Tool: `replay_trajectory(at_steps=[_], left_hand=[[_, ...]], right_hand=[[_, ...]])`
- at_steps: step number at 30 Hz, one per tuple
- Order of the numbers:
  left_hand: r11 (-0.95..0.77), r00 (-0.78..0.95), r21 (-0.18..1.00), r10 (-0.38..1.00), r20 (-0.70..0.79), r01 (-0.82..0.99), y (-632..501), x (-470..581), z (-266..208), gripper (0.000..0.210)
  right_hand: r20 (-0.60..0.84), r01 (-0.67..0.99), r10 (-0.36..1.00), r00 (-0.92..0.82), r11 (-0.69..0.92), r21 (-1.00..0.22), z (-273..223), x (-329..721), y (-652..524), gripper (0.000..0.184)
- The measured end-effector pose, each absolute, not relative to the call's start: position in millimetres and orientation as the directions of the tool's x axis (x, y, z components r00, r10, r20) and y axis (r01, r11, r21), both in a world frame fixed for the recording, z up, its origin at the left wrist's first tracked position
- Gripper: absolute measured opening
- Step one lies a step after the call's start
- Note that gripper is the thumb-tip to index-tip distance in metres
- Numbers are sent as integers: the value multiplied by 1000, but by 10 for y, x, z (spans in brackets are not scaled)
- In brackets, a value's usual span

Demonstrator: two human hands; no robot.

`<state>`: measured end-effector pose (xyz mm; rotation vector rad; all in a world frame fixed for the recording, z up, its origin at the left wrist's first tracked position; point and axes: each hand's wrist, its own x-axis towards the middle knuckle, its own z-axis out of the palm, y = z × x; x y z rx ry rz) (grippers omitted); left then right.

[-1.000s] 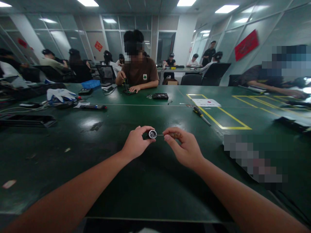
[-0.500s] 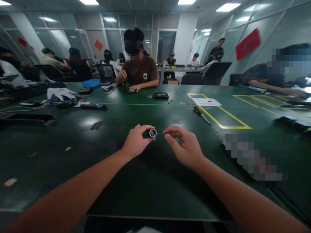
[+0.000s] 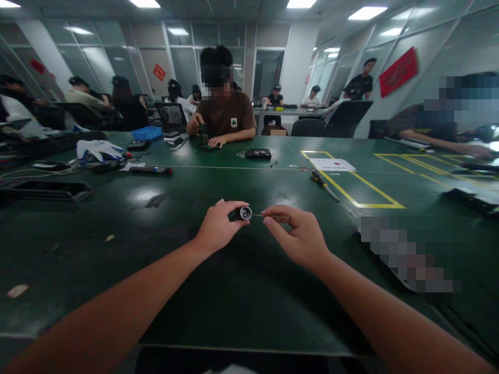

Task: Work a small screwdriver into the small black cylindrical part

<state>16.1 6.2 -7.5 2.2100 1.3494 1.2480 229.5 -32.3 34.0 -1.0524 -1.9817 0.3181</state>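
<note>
Between the thumb and fingers of my left hand is a small dark cylindrical part with a pale ring at its open end. That end faces me and shows some inner structure, too small to make out. My right hand is closed around the amber, see-through handle of a small screwdriver. Its thin shaft points left, and the tip meets the right side of the cylinder's rim. Both hands are held above the green table.
A yellow-and-black screwdriver lies right of centre by a white sheet. White gloves, a dark pen-like tool and a blue basket are at left. Opposite, a person in brown works near a black device.
My hands stay almost in place. The screwdriver's handle has turned slightly in my right fingers. In the background, a standing person has shifted to the right.
</note>
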Motion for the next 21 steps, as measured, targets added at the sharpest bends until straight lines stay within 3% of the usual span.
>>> replay_trajectory(at_steps=[11, 21], left_hand=[[-505, 66, 674, 823, 565, 539, 115, 79, -63, 36], [-500, 47, 674, 820, 570, 543, 96, 85, -36, 33]], right_hand=[[350, 594, 896, -273, 443, -671, 283, 2301, -219, 28], [285, 588, 911, -297, 409, -698, 268, 2286, -198, 32]])
